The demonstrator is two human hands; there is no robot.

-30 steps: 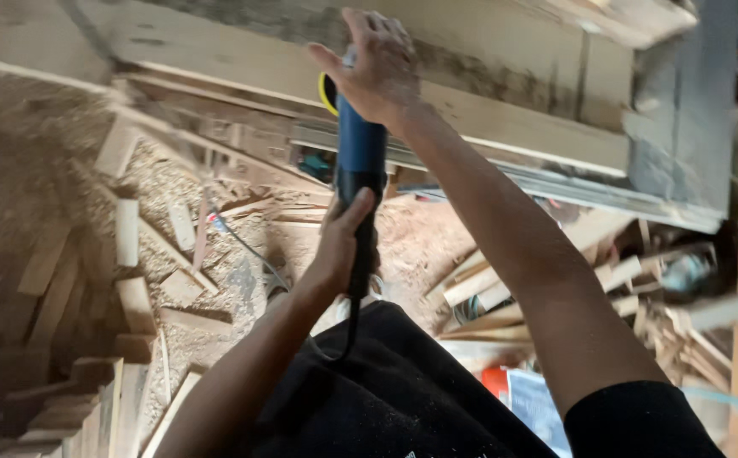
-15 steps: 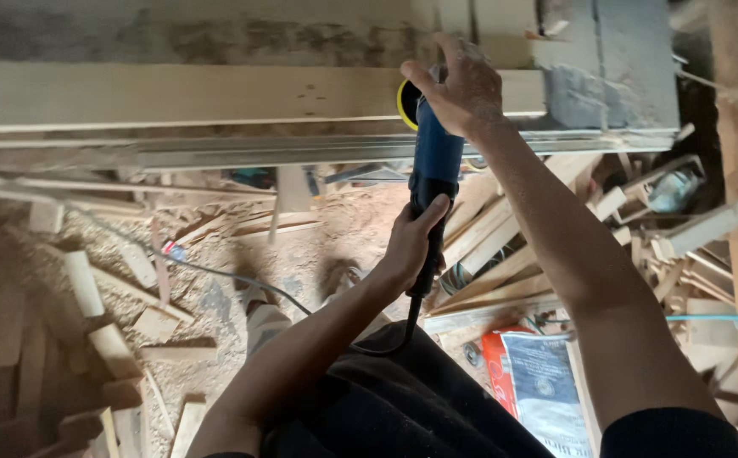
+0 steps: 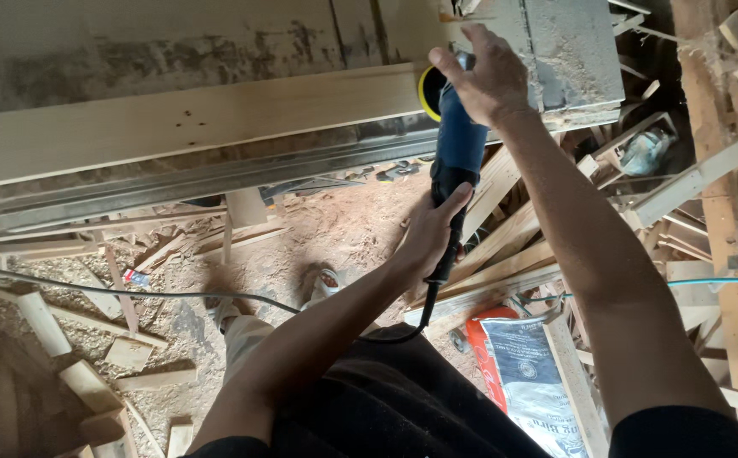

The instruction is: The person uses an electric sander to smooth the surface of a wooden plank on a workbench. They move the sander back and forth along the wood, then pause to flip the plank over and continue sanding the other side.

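Both hands grip a blue power sander [image 3: 458,148]: left hand [image 3: 433,233] closed round the black handle, right hand [image 3: 489,78] clamped over the head. Its yellow-rimmed pad [image 3: 427,92] meets the pale wooden plank [image 3: 191,119] at 12 o'clock, on the table [image 3: 573,59].

Judgement: keep the pad flat to the board and the cable [image 3: 114,293] trailing clear at 9 o'clock.

Pad face hidden; contact pressure and switch state cannot be told.

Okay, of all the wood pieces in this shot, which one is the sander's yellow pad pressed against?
The long pale plank lying across the top, unlike the short offcuts scattered on the sawdust floor.
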